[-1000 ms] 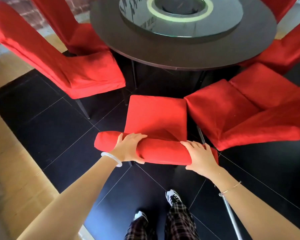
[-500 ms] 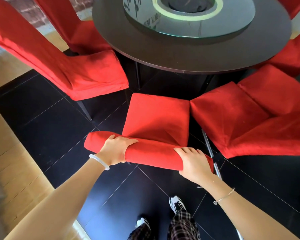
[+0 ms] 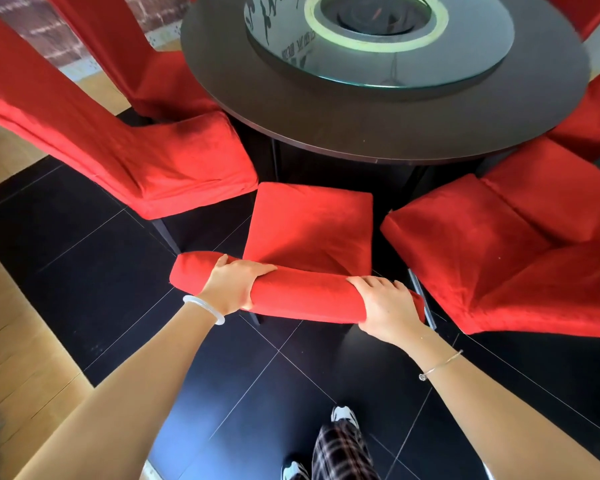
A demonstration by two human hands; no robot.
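Chair: your chair [image 3: 309, 230] stands on the dark floor [image 3: 94, 271] between the chair to the left [image 3: 174, 168] and the chair to the right [image 3: 465, 244], seat pointing at the round table [image 3: 361, 126]
Progress: the seat front sits just short of the table rim, so you seem nearly done, with a last short push left
Left hand: your left hand [image 3: 232, 285] grips the chair back [image 3: 302, 296] near its left end, fingers curled over the padded top
Right hand: your right hand [image 3: 385, 306] clasps the right end, fingers wrapped over the top
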